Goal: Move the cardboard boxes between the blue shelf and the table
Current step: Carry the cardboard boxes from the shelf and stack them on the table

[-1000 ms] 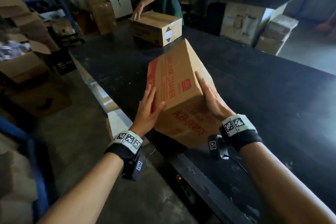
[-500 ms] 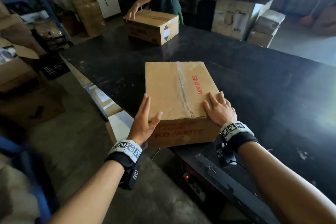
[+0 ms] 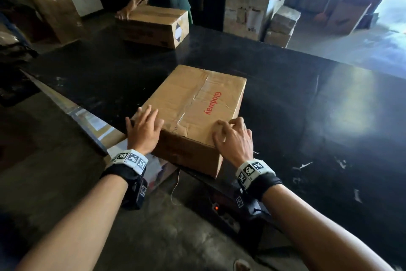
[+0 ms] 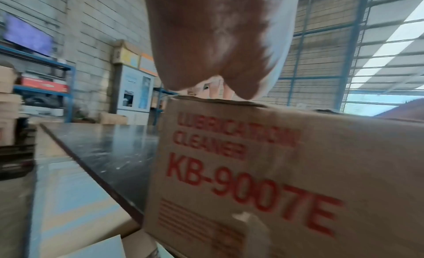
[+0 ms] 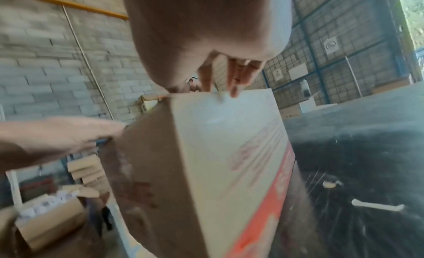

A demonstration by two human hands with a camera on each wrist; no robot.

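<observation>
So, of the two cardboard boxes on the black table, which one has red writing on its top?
The near box, under both of the wearer's hands, with red "Glodway" beside its tape seam. The far box, under another person's hand, shows a plain top.

Dim head view, doorway glare on tabletop; wrist views blurred.

Brown cardboard box – red lettering, black table

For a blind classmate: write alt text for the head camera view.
Two hands, left hand and right hand, rest on a cardboard box on a black table. Another person touches a second box beyond.
</observation>
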